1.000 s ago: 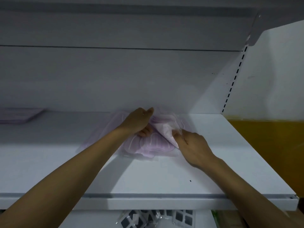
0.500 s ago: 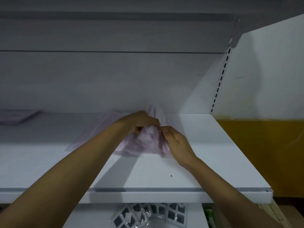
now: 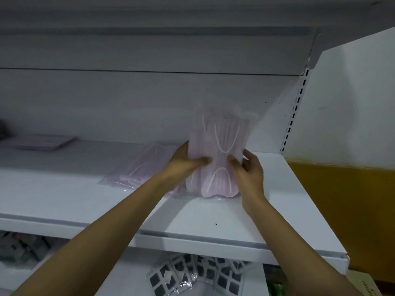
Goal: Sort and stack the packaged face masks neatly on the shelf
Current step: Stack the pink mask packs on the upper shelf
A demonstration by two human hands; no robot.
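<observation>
Squarely between my hands, a pack of pink face masks (image 3: pixel 220 142) stands on end on the white shelf (image 3: pixel 64 189); my left hand (image 3: pixel 181 165) and right hand (image 3: pixel 250 169) pinch its middle from either side; a second pack (image 3: pixel 145 167) lies flat just beside my left wrist; chequered packets (image 3: pixel 192 274) sit below.

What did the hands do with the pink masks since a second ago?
The left hand and right hand raised the mask pack from lying crumpled on the shelf to upright, both still gripping it. The flat pack beside it and the far-left pack stayed put.
</observation>
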